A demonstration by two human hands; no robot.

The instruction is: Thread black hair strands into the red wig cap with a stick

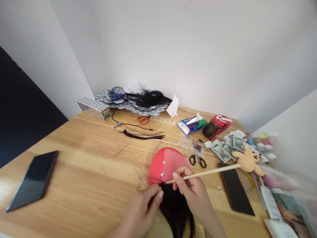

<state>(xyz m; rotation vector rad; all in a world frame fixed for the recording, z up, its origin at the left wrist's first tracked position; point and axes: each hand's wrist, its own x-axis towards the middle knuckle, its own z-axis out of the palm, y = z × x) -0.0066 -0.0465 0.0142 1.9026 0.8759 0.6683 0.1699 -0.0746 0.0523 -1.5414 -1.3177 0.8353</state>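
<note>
My right hand (195, 190) is closed around a thin pale wooden stick (210, 171), whose narrow tip points at the top of a black hair bundle (175, 211). The other end reaches over to a plush bear; whether they are joined I cannot tell. My left hand (143, 205) pinches dark hair strands between thumb and index finger, close to the stick's tip. Both hands work at the near edge of a round red pad (157, 165) with two shiny pins in it. The hair hangs from there toward me, partly hidden by my right hand.
A tablet (32, 181) lies at left, a phone (236, 188) at right. Black scissors (197, 160), a blue tissue pack (193, 125), a red-lidded bottle (216, 127) and the plush bear (249, 159) sit beyond. Farther back are a loose hair strand (143, 136), red-handled scissors (143, 120) and a card box (94, 108).
</note>
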